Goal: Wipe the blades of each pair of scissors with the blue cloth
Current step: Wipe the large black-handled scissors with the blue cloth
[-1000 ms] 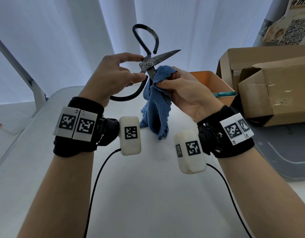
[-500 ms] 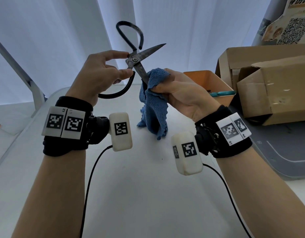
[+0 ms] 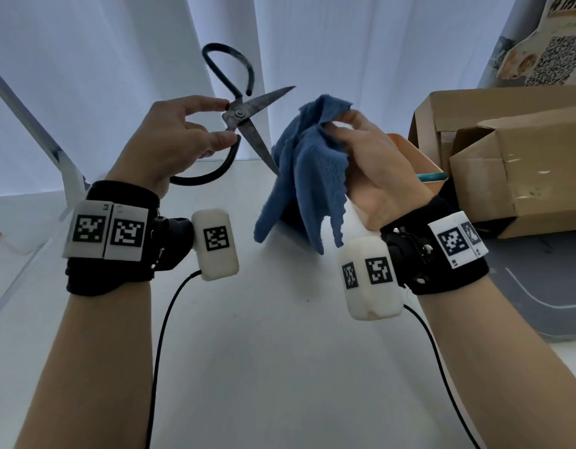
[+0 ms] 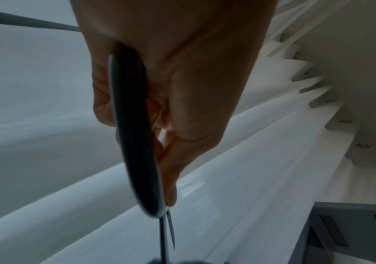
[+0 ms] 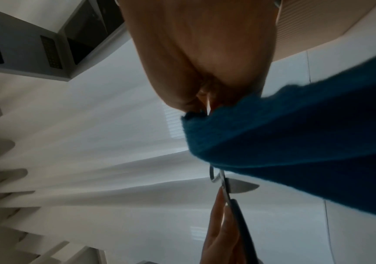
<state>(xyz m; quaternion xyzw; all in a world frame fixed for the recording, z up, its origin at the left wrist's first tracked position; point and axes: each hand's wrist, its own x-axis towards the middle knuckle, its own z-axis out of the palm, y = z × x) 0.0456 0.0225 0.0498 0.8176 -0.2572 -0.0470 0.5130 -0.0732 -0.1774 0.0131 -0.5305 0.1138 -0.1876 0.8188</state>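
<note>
Overhead, left hand (image 3: pixel 170 144) pinches the open scissors (image 3: pixel 239 124) near the pivot, above the table (image 3: pixel 280 367); right hand (image 3: pixel 374 170) grips the blue cloth (image 3: pixel 307 176) just right of the blades. Left wrist view: fingers wrap one handle loop. Right wrist view: fingers clamp the cloth.

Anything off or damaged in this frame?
Only the scissors: their blades look dark and blotchy, tarnish or grime, I can't tell which. The left hand pinches them open near the pivot; the blue cloth hangs bunched from the right hand.
</note>
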